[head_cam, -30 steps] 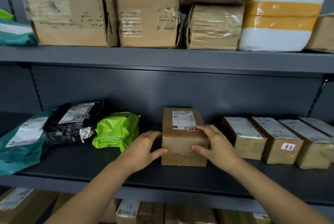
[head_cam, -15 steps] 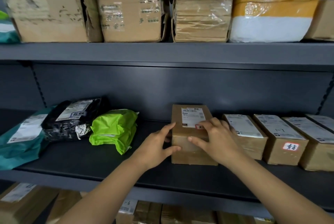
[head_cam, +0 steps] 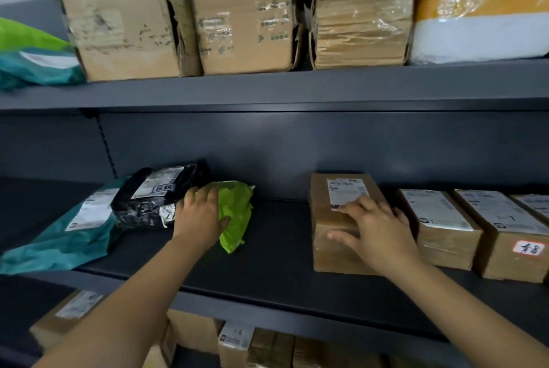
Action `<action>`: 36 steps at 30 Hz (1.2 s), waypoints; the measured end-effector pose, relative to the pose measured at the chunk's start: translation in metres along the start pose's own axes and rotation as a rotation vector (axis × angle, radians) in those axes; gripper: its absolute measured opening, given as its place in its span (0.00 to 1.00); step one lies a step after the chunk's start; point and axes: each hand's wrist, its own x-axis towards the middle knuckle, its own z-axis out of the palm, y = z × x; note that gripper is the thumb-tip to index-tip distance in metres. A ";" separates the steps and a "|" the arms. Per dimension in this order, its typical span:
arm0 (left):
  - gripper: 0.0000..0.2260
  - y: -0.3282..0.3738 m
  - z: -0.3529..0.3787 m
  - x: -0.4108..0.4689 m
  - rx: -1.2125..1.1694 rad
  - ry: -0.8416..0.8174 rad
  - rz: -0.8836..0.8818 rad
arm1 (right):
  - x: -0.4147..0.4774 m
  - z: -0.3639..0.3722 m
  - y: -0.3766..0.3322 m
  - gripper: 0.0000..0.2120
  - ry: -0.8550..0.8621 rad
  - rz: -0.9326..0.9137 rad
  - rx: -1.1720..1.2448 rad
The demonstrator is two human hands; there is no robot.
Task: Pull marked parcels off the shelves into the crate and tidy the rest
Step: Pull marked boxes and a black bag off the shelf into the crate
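A brown cardboard parcel (head_cam: 332,236) with a white label stands on the middle shelf (head_cam: 276,251). My right hand (head_cam: 375,231) rests on its top and front, fingers spread, covering the small red-edged tag. My left hand (head_cam: 200,217) lies on a lime green mailer bag (head_cam: 237,213) further left, fingers over its top. A box (head_cam: 511,248) at the right carries a red-bordered sticker with handwriting.
A black bag (head_cam: 154,198) and a teal bag (head_cam: 62,236) lie left of the green one. More labelled boxes (head_cam: 439,228) line up at the right. Large cartons (head_cam: 124,22) fill the top shelf; boxes (head_cam: 237,341) sit below.
My left hand left the brown parcel and moved left onto the green bag. The right hand stays on the parcel, which now stands closer to the row of boxes. The view shifted.
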 end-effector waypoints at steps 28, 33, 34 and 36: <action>0.08 -0.023 -0.020 0.007 -2.007 -0.365 -0.248 | 0.012 0.047 -0.167 0.41 0.057 0.160 0.627; 0.08 -0.019 0.007 -0.019 -1.715 -0.678 -0.164 | 0.007 0.068 -0.155 0.39 0.021 0.146 0.449; 0.08 -0.021 0.009 -0.022 -1.573 -0.694 -0.103 | 0.005 0.071 -0.152 0.38 -0.022 0.137 0.374; 0.09 -0.031 0.012 -0.020 -1.173 -0.633 0.107 | 0.003 0.076 -0.147 0.33 -0.083 0.119 0.236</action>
